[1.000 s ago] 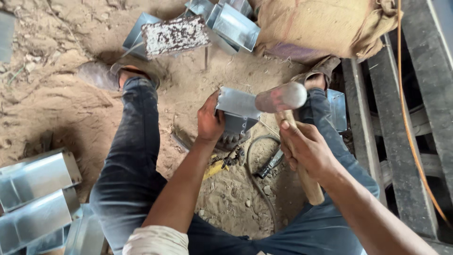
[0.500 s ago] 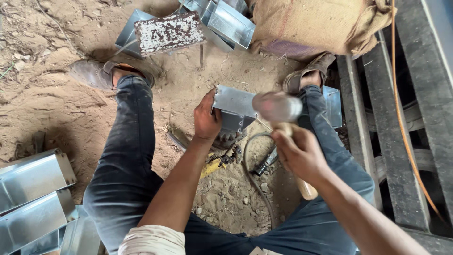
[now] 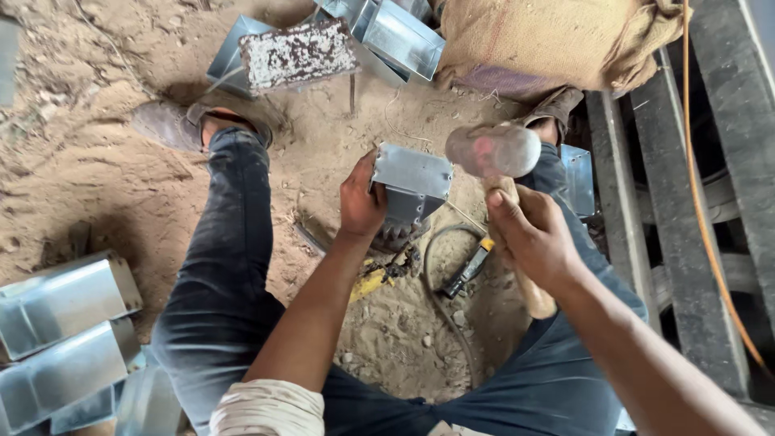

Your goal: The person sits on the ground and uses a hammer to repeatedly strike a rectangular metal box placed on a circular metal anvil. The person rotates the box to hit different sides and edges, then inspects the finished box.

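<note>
The person is sitting over a sandy floor (image 3: 97, 186) with legs spread, and both hands are working between the knees. The left hand (image 3: 361, 203) is gripping the left edge of a folded sheet-metal piece (image 3: 412, 176), its grip closed on the metal with the thumb lying along the side. That metal piece is resting on a dark toothed iron block (image 3: 401, 222) standing in the sand between the legs. The right hand (image 3: 534, 234) is wrapping a full, tight grip around the wooden handle of a mallet (image 3: 494, 150), whose blurred rounded head is hanging just above and to the right of the metal piece, not touching it as far as the view shows. A dark hose (image 3: 440, 282) is curling across the sand below the block, beside a small yellow-and-black tool (image 3: 471, 262). Finished galvanised channels (image 3: 64, 323) are lying stacked at the lower left, more galvanised boxes (image 3: 400, 32) are lying at the top, next to a rusty speckled slab (image 3: 297, 53) and a burlap sack (image 3: 549, 40). Dark wooden beams (image 3: 726, 161) are running down the right side.
</note>
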